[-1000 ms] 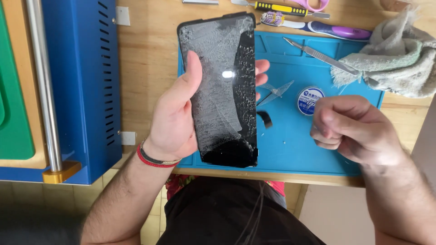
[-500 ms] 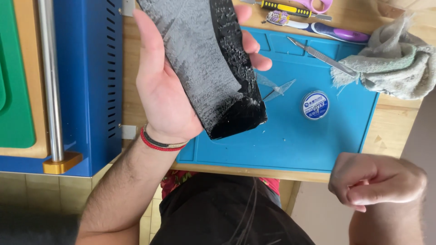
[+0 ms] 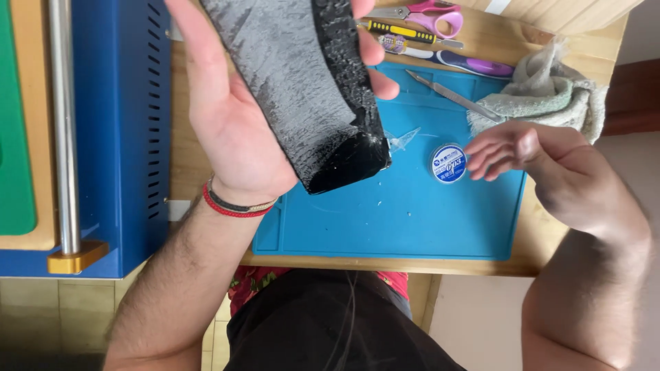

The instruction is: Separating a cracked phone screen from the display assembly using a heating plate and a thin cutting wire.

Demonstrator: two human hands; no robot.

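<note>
A phone (image 3: 302, 89) with a badly shattered screen is gripped along its edges in the left hand (image 3: 234, 130), raised above the blue mat (image 3: 412, 213). The right hand (image 3: 529, 158) hovers with fingers loosely spread, empty, beside a small round tin (image 3: 448, 163). The phone is judged stiff, light and fragile; sharp glass is best avoided by holding the side edges.
</note>
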